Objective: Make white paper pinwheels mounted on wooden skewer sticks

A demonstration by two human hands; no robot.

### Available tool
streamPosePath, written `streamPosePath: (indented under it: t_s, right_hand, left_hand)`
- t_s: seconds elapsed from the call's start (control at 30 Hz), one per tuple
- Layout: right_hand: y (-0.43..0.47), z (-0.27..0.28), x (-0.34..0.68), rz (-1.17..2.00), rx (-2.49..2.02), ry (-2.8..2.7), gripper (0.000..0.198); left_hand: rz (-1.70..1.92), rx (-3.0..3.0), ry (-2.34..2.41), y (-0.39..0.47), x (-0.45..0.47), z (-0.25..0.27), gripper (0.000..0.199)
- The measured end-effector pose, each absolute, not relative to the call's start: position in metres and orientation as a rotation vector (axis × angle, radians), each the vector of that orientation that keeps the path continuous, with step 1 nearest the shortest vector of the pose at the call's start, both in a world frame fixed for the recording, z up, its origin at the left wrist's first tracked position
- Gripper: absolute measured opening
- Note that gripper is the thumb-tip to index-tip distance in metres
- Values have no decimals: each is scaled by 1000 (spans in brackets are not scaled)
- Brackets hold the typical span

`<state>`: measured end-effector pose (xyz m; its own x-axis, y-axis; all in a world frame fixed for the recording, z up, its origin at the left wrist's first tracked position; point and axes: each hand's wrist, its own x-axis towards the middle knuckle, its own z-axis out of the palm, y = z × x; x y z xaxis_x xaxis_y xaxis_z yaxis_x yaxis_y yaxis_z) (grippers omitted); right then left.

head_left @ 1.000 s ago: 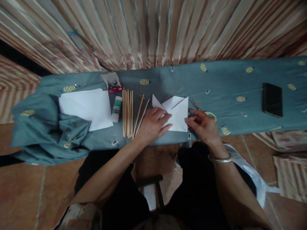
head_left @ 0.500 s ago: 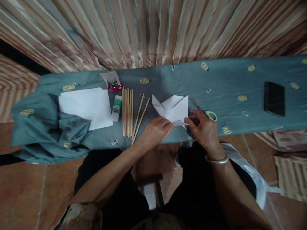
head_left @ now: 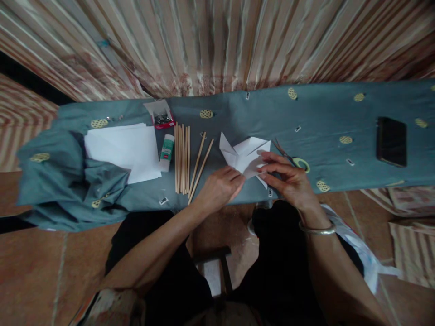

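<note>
A white paper (head_left: 247, 151) with slits and raised corner flaps lies near the front edge of the cloth-covered table. My left hand (head_left: 222, 185) is closed on its lower left edge, fingers pressed together. My right hand (head_left: 283, 179) grips a flap on the lower right side between thumb and fingertips, the fingers partly spread. Part of the paper is hidden behind both hands. Just beyond my right fingers lie scissors (head_left: 299, 164) with pale green handles. Left of my left hand are two loose wooden sticks (head_left: 200, 170).
A row of several wooden sticks (head_left: 182, 158) lies beside a glue stick (head_left: 166, 153). Behind it stands an open box (head_left: 163, 120) of small metal pieces. White sheets (head_left: 124, 151) lie at the left by bunched cloth (head_left: 64, 176). A black phone (head_left: 391, 141) rests at the right. A striped curtain (head_left: 217, 45) hangs behind.
My right hand has lifted the lower right flap of the paper and folded it inward, up and to the left. My left hand keeps its hold at the lower edge.
</note>
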<state>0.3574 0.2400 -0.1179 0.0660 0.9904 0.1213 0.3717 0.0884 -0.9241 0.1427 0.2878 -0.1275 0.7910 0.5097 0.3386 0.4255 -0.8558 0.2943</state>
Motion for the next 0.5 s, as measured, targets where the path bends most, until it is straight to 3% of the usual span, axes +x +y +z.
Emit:
streamPosePath:
  t_s: [0.33, 0.5]
  right_hand:
    - [253, -124, 343, 796, -1459, -1402, 8]
    - [257, -121, 347, 919, -1425, -1398, 12]
  left_hand:
    - [607, 2715, 755, 284, 143, -128, 14]
    - [627, 2600, 797, 286, 142, -133, 13]
